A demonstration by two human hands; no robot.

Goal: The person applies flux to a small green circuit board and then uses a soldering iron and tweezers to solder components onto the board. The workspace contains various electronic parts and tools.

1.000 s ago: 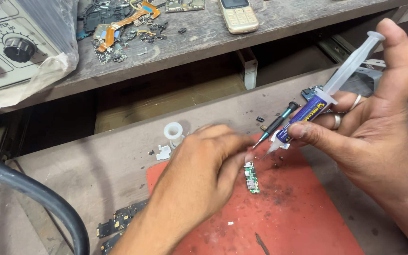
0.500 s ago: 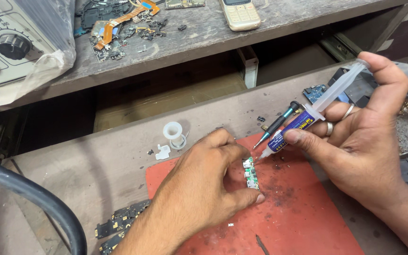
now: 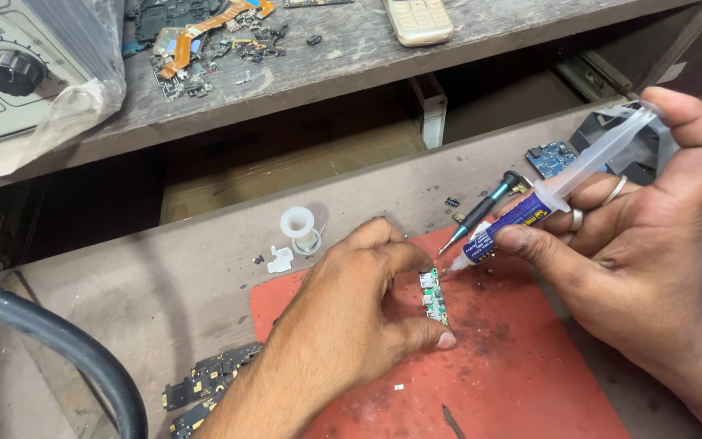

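Note:
A small green circuit board lies on a red work mat. My left hand pins the board down between thumb and fingers. My right hand grips a clear syringe with a blue label, thumb on the plunger. The syringe tip points down-left and sits right at the top end of the board. A small dark screwdriver lies on the bench just behind the syringe.
A white plastic spool and white clip stand left of the mat. Loose black boards lie at the lower left by a thick black hose. The upper shelf holds a keypad phone, scrap parts and a heater unit.
My right hand lowered the syringe toward the left until its tip reached the board. My left hand shifted slightly and stays pressed on the board.

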